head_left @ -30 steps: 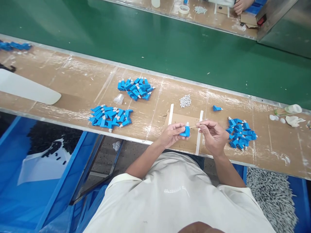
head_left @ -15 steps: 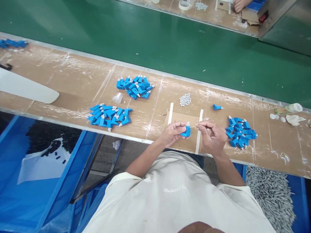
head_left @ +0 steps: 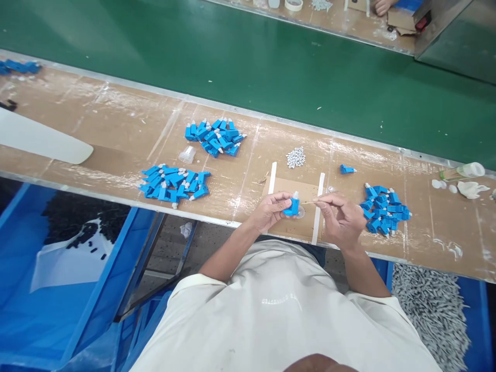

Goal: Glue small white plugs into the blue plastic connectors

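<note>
Left hand (head_left: 270,211) grips blue piece (head_left: 293,207), seemingly unfinished; right hand (head_left: 342,218) pinches stick (head_left: 309,202) beside piece; seemingly unused pellets (head_left: 296,157) beyond piece.

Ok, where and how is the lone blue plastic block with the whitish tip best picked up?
Probably pinch the lone blue block by its wider body, from above: it lies by itself, sides clear, and its narrow whitish tip points right, offering less grip.

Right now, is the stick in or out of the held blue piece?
Out: a gap shows between the stick and the held blue piece.
</note>
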Available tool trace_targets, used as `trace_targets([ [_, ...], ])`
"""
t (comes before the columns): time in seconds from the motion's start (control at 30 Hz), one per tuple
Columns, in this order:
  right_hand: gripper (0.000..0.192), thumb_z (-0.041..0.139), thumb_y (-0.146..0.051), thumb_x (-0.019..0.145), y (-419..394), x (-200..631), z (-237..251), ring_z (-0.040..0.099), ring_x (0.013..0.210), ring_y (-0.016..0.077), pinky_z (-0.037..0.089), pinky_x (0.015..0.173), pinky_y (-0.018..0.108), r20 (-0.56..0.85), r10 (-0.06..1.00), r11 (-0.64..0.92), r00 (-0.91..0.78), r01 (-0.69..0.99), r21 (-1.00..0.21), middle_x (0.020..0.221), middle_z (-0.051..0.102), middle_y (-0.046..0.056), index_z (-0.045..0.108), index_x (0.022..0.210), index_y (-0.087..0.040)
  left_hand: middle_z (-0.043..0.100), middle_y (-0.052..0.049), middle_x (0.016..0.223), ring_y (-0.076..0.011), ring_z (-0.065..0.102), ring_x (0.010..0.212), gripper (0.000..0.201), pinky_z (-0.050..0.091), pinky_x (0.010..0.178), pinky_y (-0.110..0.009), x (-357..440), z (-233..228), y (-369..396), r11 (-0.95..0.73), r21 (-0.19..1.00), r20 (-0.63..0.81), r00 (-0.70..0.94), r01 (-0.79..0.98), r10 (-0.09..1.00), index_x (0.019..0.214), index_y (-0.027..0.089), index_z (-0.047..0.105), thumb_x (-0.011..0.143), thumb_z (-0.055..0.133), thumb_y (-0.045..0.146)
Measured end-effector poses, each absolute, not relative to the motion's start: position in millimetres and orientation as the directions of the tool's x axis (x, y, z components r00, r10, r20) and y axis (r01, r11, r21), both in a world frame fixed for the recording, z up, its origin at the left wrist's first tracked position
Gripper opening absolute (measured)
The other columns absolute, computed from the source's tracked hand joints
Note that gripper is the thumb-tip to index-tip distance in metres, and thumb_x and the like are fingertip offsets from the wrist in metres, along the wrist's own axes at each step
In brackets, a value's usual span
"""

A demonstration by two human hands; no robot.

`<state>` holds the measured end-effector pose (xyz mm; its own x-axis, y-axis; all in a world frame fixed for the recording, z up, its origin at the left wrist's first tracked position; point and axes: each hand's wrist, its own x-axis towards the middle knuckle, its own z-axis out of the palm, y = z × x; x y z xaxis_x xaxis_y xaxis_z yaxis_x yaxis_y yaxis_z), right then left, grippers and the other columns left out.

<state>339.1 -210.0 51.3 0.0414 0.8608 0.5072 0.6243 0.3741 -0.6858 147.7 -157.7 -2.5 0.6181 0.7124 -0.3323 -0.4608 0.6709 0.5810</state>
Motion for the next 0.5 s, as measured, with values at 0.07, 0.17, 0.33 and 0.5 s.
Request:
trace_targets([
  [0.07, 0.012, 0.062, -0.033, 0.097, -211, 342, 48, 0.071, 0.077, 0.0219, 0.058, 0.071, 0.038, 0.441, 0.894, 0.295, 0.08, 0.634, -0.715, 0.084, 0.077, 0.005, 0.07, 0.094, -0.027, 0.071, -0.003, 0.074, -0.0116, 0.067, 0.062, 0.038, 0.055, 0.062, -0.022, 141, -5, -155, 0.652, 0.579, -0.345, 0.578, -0.489, 0.74, 0.089, 0.011, 0.07, 0.066, 0.093, 0.032],
  [0.17, 0.019, 0.058, -0.038, 0.099, -211, 345, 37, 0.07, 0.078, 0.021, 0.058, 0.071, 0.036, 0.339, 0.94, 0.241, 0.027, 0.649, -0.721, 0.086, 0.076, 0.005, 0.071, 0.091, -0.026, 0.07, -0.003, 0.073, -0.0107, 0.067, 0.063, 0.03, 0.054, 0.059, -0.018, 132, -10, -151, 0.643, 0.569, -0.373, 0.537, -0.512, 0.757, 0.089, 0.011, 0.07, 0.071, 0.089, 0.026],
  [0.33, 0.02, 0.055, -0.032, 0.1, -210, 343, 14, 0.068, 0.082, 0.0228, 0.055, 0.075, 0.039, 0.313, 0.946, 0.294, -0.085, 0.637, -0.713, 0.085, 0.072, 0.006, 0.071, 0.091, -0.025, 0.071, -0.008, 0.073, -0.0114, 0.068, 0.059, 0.017, 0.051, 0.05, -0.015, 127, -13, -147, 0.701, 0.468, -0.42, 0.562, -0.538, 0.712, 0.088, 0.008, 0.07, 0.079, 0.079, 0.018],
  [0.5, 0.021, 0.055, -0.032, 0.1, -208, 349, 6, 0.067, 0.085, 0.0242, 0.055, 0.079, 0.041, 0.259, 0.956, 0.278, -0.138, 0.709, -0.648, 0.09, 0.071, 0.008, 0.074, 0.101, -0.025, 0.069, -0.008, 0.071, -0.0115, 0.067, 0.057, 0.005, 0.051, 0.047, -0.014, 128, -13, -146, 0.74, 0.395, -0.475, 0.569, -0.544, 0.671, 0.087, 0.007, 0.07, 0.084, 0.072, 0.011],
])
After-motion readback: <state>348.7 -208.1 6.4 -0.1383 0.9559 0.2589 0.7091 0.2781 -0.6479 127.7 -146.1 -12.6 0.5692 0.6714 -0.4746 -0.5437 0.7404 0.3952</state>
